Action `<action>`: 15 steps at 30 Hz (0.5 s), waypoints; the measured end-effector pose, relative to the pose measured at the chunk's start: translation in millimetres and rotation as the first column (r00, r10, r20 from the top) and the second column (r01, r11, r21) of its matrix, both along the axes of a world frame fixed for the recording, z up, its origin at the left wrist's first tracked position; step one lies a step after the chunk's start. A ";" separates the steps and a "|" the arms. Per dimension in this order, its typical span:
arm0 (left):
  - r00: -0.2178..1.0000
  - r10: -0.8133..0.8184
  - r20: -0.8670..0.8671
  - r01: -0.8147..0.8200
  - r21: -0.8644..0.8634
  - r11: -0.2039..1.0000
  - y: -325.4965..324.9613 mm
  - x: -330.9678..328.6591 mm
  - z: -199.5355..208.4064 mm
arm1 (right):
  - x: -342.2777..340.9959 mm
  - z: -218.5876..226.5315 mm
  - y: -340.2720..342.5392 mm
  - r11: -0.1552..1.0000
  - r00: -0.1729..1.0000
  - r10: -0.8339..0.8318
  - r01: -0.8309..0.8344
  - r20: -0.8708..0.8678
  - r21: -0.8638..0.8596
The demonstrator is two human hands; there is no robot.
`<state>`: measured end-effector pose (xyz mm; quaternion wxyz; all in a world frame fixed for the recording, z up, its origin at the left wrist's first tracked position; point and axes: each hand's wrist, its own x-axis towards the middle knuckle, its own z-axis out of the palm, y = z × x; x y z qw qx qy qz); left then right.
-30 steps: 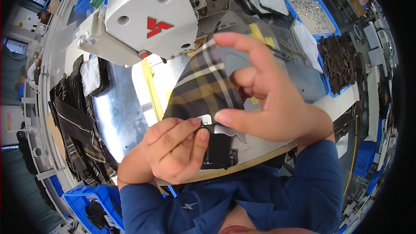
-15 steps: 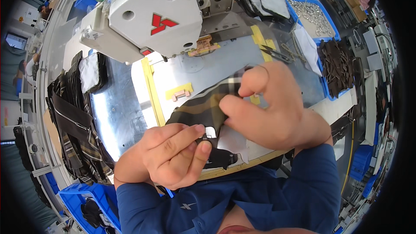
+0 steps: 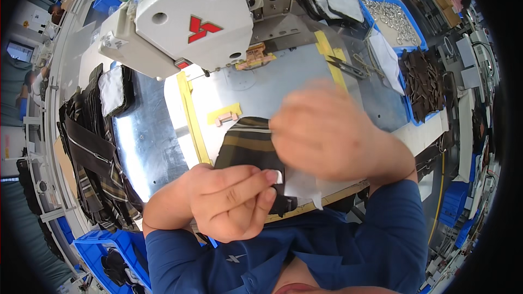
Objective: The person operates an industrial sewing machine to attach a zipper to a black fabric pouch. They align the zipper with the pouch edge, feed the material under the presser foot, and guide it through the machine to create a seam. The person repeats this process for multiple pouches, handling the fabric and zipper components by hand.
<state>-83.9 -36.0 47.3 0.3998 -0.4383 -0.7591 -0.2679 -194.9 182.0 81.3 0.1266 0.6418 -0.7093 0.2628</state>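
**Striped fabric held close to the worktop's front edge**

From where I'm standing, the dark, brown-striped fabric piece (image 3: pixel 245 149) sits at the centre of the frame. Its lower end reaches the front edge of the worktop (image 3: pixel 306 208). The left hand (image 3: pixel 231 201) has thumb and fingertips pinched together on the fabric beside a small silvery-white tab (image 3: pixel 279 177), so that grip is closed. The right hand (image 3: pixel 324 133) is blurred, fingers bent in at the fabric's upper right edge; I can't tell whether its grip is shut on the cloth. Below it, a pale sheet (image 3: pixel 300 185) dips its lower tip over the worktop's edge.

The open room lies above the fabric: a smooth metal plate (image 3: pixel 261 90) spreads up to the white sewing machine head (image 3: pixel 190 22) at upper centre. A long yellow strip (image 3: pixel 189 117) edges that space on its left, and a small copper-coloured block (image 3: pixel 226 120) sits just off the fabric's upper left corner. At upper right, thread snips (image 3: pixel 347 68) lie near the blue tray of metal hooks (image 3: pixel 360 1). Over on the left, a stack of plaid pieces (image 3: pixel 95 166) stands well apart from the hands, with shiny metal surface between.
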 end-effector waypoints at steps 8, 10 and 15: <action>0.992 0.092 0.082 -0.084 -0.092 0.992 -15.1 -2.9 13.1 | 5.5 18.6 10.0 0.984 0.968 -0.125 0.093 0.216 0.154; 0.994 0.083 0.067 -0.077 -0.082 0.994 -14.0 -5.1 11.2 | 6.5 15.4 4.4 0.999 0.970 -0.006 -0.003 0.242 0.034; 0.995 0.083 0.061 -0.081 -0.040 0.996 -10.9 -4.7 10.9 | 7.2 4.7 -2.6 0.990 0.987 0.096 -0.081 0.130 -0.118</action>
